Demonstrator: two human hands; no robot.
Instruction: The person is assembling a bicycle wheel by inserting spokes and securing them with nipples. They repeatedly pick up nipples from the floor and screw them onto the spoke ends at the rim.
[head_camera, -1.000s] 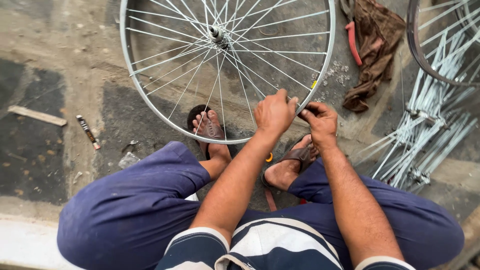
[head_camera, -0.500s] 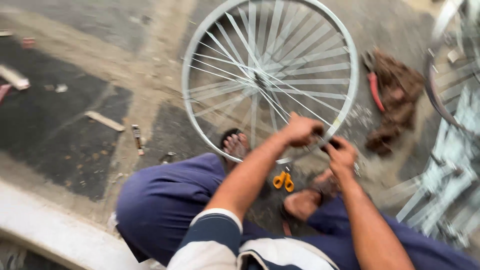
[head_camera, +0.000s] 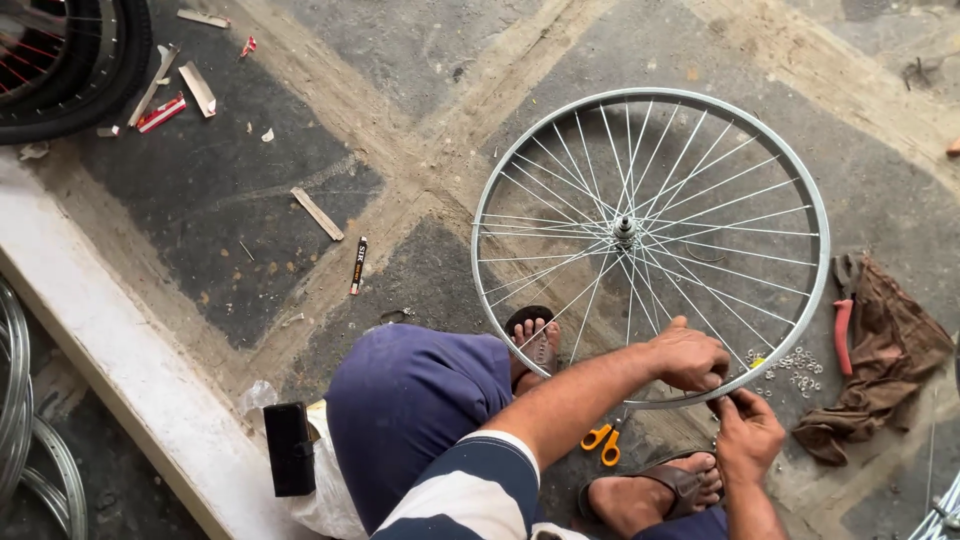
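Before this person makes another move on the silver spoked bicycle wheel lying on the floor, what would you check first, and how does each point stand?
1. Left hand steady on the silver spoked bicycle wheel: ok, it rests on the near rim.
2. Right hand at the rim: ok, fingertips pinch just below it; what they hold, cannot tell.
3. Wheel lying flat on the stone floor: ok.
4. Small metal nuts within reach: ok, scattered beside the right hand.
5. Orange-handled scissors clear of the feet: not ok, they lie between the sandalled feet.
6. Red-handled pliers at hand: ok, next to the brown rag.
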